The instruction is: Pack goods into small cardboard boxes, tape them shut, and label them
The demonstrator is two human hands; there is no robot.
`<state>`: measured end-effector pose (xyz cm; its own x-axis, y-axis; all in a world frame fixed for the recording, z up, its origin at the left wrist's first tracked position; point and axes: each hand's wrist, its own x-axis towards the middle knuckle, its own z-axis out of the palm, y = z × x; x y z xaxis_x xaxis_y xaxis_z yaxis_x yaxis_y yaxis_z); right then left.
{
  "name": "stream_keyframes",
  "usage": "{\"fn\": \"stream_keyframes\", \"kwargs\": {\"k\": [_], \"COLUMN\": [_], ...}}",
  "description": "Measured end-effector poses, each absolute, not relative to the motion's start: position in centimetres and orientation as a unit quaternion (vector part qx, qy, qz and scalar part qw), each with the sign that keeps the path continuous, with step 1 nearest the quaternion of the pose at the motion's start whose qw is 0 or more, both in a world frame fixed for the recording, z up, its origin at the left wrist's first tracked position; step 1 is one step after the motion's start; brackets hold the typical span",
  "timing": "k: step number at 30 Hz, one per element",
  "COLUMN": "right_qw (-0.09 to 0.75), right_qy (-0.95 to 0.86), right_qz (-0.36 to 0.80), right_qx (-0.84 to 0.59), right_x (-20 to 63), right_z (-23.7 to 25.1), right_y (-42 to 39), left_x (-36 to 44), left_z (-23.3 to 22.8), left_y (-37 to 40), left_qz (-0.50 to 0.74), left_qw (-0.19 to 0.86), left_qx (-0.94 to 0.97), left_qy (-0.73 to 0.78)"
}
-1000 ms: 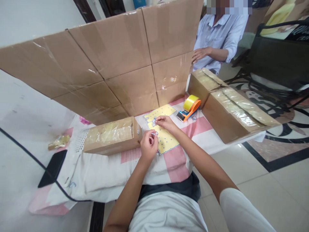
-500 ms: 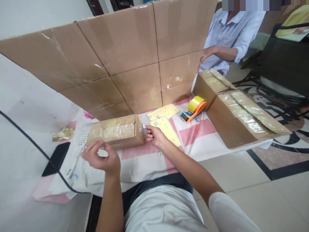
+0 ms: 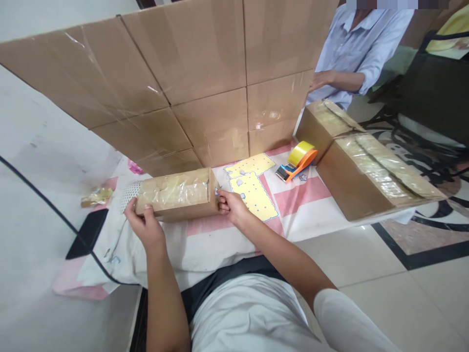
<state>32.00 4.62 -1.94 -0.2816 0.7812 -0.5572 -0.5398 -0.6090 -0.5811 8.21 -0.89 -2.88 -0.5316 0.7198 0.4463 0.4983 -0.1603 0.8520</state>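
A long cardboard box (image 3: 179, 193) with shiny tape over its top lies on the pink-and-white cloth in front of me. My left hand (image 3: 144, 217) grips its left end, thumb on the top front edge and fingers at the end face. At the other end, my right hand (image 3: 230, 204) is closed in a pinch close to the end face. A small pale-blue bit shows by its fingertips, too small to name. Right of that hand, a tape dispenser (image 3: 298, 161) with an orange frame and yellow roll rests on the cloth.
A large upright panel of cardboard (image 3: 208, 122) stands behind the box. Two taped cartons (image 3: 377, 166) sit at the right. A person (image 3: 361, 54) is behind them, one hand by the panel's edge. A black cable (image 3: 47, 205) crosses the left side near a dark phone-like slab (image 3: 87, 234).
My left hand has gone from hovering in front of the box to gripping its left end. My right hand stays at the right end, still pinched.
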Motion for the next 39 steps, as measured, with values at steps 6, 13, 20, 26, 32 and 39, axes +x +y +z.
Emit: {"fn": "stream_keyframes", "kwargs": {"k": [6,13,20,26,32,39], "right_qw": [0.403,0.513,0.603,0.57,0.565,0.568], "right_qy": [-0.214,-0.307,-0.38,-0.442,-0.465,-0.477], "right_qz": [0.771,0.639,0.528,0.521,0.513,0.5], "right_qx": [-0.444,-0.484,-0.461,-0.457,-0.449,-0.447], "right_x": [32.1,32.4,30.0,30.7,30.8,31.0], "right_z": [-2.5,-2.7,-5.0,-5.6,-5.6,-5.2], "right_y": [4.8,5.0,2.1,1.8,1.8,1.5], "left_x": [9.3,10.0,10.7,10.8,10.3,10.3], "left_z": [-2.4,-2.1,-1.6,-1.5,-2.0,-2.3], "left_y": [-1.0,-0.9,-1.1,-1.1,-0.7,-0.6], "left_qz": [0.621,0.599,0.587,0.582,0.581,0.585], "left_qw": [0.026,0.004,0.016,0.018,0.01,-0.003], "left_qx": [0.436,0.392,0.374,0.366,0.369,0.372], "left_qy": [0.651,0.699,0.718,0.726,0.726,0.721]}}
